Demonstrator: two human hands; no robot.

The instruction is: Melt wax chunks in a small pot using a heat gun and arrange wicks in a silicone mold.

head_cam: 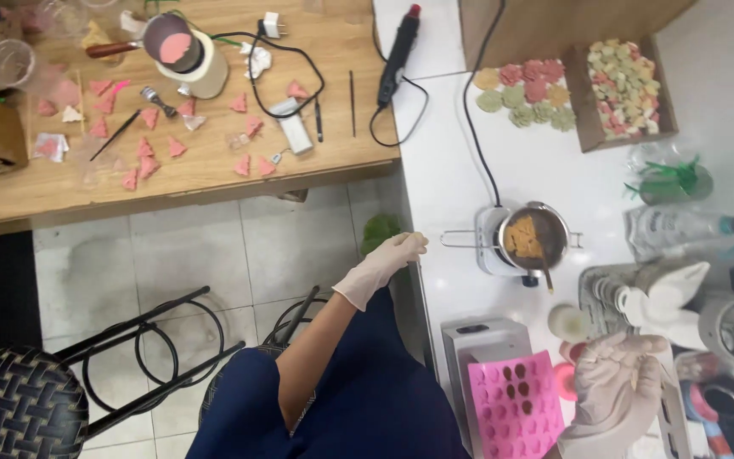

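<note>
A pink silicone mould (pixel 516 401) with rows of small cavities, a few of them filled dark, is lying on a grey scale-like platform (pixel 479 347) at the near edge of the white surface (pixel 443 195). Just to its right, the right hand (pixel 618 382), gloved in pale latex, is hovering with its fingers (pixel 630 348) curled loosely together; whether they are pinching anything cannot be told. The left hand (pixel 388 255), also gloved, is resting on the white surface's edge, fingers bent downward and holding nothing visible, near something green (pixel 380 228) below the edge. Beyond the mould, a small metal pot (pixel 537 234) of orange-brown lumps is sitting on a white heater (pixel 490 246), a stick leaning in it. Farther back, pink, green and cream flower shapes (pixel 527 92) are lying beside a cardboard box (pixel 630 89) of more. Across the gap, a wooden surface (pixel 214 161) is carrying scattered pink pieces (pixel 150 149) and a black cable (pixel 299 64).
</note>
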